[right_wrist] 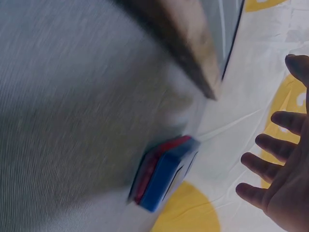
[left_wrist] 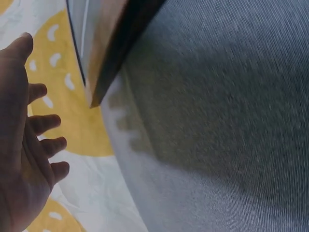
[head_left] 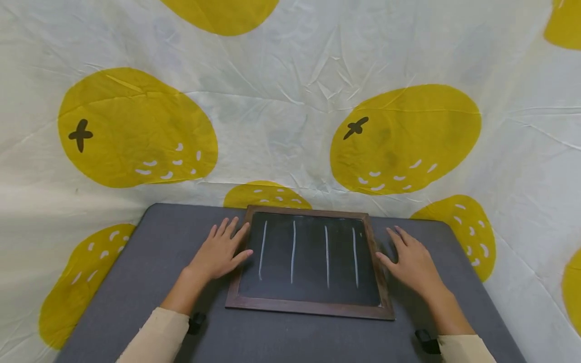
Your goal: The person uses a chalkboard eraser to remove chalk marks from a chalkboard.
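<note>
A small chalkboard (head_left: pixel 310 262) in a brown wooden frame lies on the grey table, with several upright white chalk lines on its dark face. My left hand (head_left: pixel 220 252) is by the frame's left side, fingers spread and thumb reaching over the edge in the head view. On the other side, my right hand (head_left: pixel 413 264) hovers by the right edge, its thumb pointing at the frame. Neither hand holds anything. A blue and red block, like a board eraser (right_wrist: pixel 166 171), sits on the table by the right hand in the right wrist view; the hand hides it in the head view.
The grey tabletop (head_left: pixel 268 338) extends around the board on both sides. Behind it hangs a white cloth (head_left: pixel 281 136) printed with yellow fruit shapes, close against the table's far edge. Dark straps (head_left: pixel 196 322) show at the cuffs.
</note>
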`<move>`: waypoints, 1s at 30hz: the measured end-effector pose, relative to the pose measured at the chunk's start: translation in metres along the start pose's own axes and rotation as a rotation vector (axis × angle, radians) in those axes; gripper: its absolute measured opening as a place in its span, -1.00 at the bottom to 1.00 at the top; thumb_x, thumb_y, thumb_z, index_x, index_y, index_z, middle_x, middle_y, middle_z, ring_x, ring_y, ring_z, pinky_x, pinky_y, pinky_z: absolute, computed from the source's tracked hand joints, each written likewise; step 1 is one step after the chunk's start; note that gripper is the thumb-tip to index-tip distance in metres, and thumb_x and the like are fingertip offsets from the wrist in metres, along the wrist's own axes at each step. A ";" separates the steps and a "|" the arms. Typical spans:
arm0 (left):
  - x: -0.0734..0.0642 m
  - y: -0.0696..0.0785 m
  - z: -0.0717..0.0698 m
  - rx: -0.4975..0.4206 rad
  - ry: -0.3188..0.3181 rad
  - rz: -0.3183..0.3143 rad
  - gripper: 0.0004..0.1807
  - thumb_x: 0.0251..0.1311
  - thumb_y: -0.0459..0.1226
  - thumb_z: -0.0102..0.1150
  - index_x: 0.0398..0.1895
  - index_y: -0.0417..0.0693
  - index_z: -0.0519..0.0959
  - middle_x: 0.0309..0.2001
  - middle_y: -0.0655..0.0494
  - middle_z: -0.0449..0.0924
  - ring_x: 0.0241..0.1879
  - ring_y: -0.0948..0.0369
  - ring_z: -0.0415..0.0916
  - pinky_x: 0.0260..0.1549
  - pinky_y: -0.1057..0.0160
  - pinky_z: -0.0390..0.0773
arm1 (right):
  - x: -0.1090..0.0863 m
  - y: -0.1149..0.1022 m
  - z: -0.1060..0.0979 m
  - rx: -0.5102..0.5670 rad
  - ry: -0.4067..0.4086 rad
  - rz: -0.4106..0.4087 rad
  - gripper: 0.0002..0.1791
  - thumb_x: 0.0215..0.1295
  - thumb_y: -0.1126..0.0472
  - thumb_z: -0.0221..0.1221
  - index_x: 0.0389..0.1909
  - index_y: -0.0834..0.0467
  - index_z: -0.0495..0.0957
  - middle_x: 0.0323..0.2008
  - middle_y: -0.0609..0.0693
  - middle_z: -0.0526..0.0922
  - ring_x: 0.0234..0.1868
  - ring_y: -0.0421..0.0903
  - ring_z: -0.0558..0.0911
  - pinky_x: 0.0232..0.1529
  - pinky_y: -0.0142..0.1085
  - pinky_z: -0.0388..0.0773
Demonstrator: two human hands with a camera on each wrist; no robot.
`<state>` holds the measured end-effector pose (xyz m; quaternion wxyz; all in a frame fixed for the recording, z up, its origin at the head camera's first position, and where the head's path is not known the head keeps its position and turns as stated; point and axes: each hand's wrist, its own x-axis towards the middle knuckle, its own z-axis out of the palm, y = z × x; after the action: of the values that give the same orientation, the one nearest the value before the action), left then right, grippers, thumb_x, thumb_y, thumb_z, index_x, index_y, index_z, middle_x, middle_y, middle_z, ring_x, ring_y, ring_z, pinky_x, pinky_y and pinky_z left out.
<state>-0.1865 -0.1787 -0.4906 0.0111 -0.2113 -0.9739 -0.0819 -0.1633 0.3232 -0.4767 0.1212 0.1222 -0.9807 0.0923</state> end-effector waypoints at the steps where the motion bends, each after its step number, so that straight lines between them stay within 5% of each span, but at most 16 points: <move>1: 0.001 -0.001 0.001 0.004 -0.002 0.008 -0.13 0.46 0.26 -0.02 0.66 0.04 0.13 0.62 -0.25 0.07 0.59 -0.28 0.02 0.47 -0.38 0.09 | 0.000 0.003 0.000 0.010 0.001 0.004 -0.11 0.23 -0.06 0.43 0.45 0.34 0.37 0.36 0.47 0.41 0.26 0.48 0.48 0.16 0.41 0.42; 16: 0.001 -0.016 0.012 0.022 -0.047 0.067 -0.18 0.44 0.22 0.06 0.62 0.04 0.25 0.59 -0.18 0.19 0.55 -0.29 0.13 0.43 -0.36 0.20 | -0.006 0.050 0.002 0.109 -0.180 0.136 -0.03 0.35 -0.16 0.32 0.50 0.41 0.21 0.40 0.56 0.24 0.28 0.59 0.34 0.16 0.51 0.35; 30: -0.002 -0.030 0.022 0.020 -0.076 0.097 -0.18 0.43 0.21 0.10 0.61 0.05 0.25 0.58 -0.19 0.21 0.52 -0.31 0.18 0.38 -0.39 0.25 | -0.011 0.076 0.010 0.130 -0.261 0.248 0.09 0.33 -0.24 0.31 0.41 0.61 0.16 0.18 0.70 0.28 0.06 0.58 0.42 -0.09 0.39 0.50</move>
<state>-0.1965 -0.2030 -0.5171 -0.0200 -0.2610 -0.9631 -0.0632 -0.1753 0.3958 -0.5007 -0.0276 0.0189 -0.9876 0.1532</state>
